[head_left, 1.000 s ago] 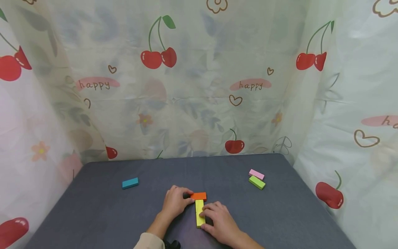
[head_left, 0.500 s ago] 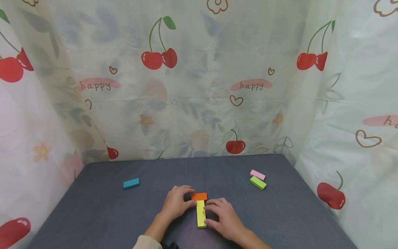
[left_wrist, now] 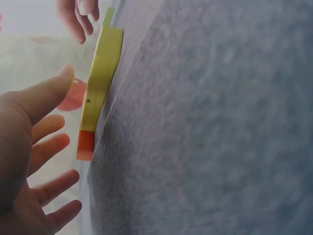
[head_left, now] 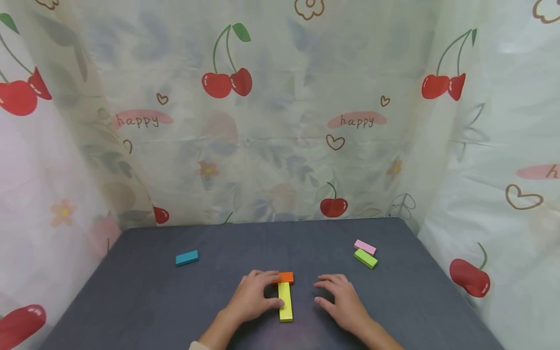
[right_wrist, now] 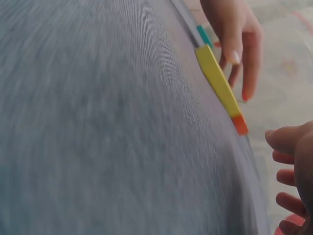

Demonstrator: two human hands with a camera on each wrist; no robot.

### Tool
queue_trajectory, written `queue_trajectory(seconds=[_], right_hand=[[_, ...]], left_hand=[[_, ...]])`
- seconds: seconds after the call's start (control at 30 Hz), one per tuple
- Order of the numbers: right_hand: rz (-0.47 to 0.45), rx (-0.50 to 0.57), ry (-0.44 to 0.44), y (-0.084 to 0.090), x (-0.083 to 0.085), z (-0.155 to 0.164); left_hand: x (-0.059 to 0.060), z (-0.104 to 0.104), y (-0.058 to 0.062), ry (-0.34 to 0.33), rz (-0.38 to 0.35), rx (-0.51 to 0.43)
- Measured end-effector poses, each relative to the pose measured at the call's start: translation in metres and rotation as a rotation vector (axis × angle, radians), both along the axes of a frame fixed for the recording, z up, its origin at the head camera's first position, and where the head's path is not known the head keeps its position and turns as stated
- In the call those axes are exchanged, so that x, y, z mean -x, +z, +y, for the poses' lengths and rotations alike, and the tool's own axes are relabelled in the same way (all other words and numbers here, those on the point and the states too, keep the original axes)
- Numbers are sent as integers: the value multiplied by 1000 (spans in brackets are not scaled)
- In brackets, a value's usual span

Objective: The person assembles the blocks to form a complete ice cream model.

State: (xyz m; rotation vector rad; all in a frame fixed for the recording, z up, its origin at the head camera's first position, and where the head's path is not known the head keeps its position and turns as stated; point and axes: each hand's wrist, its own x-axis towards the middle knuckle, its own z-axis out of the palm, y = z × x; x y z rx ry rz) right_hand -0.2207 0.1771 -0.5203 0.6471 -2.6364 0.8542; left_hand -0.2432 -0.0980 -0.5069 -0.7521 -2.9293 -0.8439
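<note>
Since a second earlier our right hand [head_left: 343, 304] had slid off the yellow block [head_left: 285, 301], fingers spread, while our left hand's [head_left: 253, 296] relaxed fingers touched its lengthwise side.

Head view high; wrist views table-level.

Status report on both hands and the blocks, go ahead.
Left hand open, fingers touching yellow block and orange block. Right hand open, off the blocks. Nothing in the way.
</note>
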Motion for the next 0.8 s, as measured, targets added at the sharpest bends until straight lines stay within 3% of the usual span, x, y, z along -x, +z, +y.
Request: queue_trajectory(seconds=[0.23, 0.53, 0.8], right_hand=[[39, 25, -31, 0, 4, 20], [32, -21, -90, 12, 13, 36], [143, -70, -110, 19, 29, 54]], left_hand=[[-5, 5, 1, -34, 13, 66], [-6, 8, 4, -12, 0, 106], [-5, 11, 3, 0, -13, 134]])
